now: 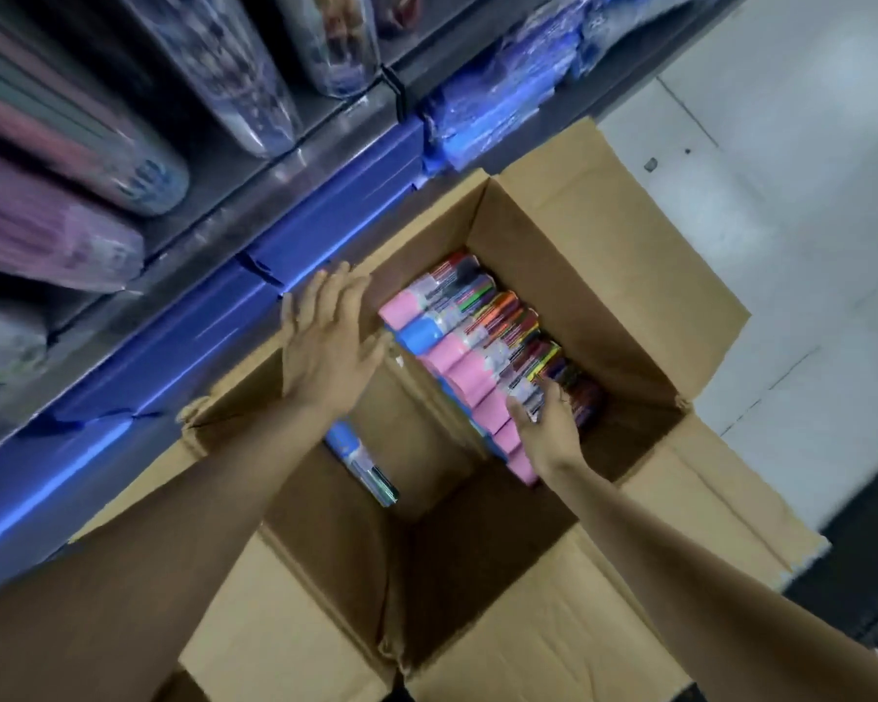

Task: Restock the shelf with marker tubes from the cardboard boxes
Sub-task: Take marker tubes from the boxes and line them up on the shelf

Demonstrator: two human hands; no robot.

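Tubes [472, 347] of markers lie packed in a row inside the open box [604, 276] on the floor, below the shelf [183, 276]; one stray tube [361, 461] lies apart on the box bottom. Going left to right: the left hand [328, 342] is spread flat, empty, by the box's near wall; the right hand [548, 423] reaches into the row, fingers curling round a tube, grip not clearly closed. Picking looks under way; next it needs a firm hold, then a lift clear of the flaps

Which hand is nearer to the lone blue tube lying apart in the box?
Left. The left hand rests open on the box flap above the blue tube; the right hand is further, on the stacked tubes.
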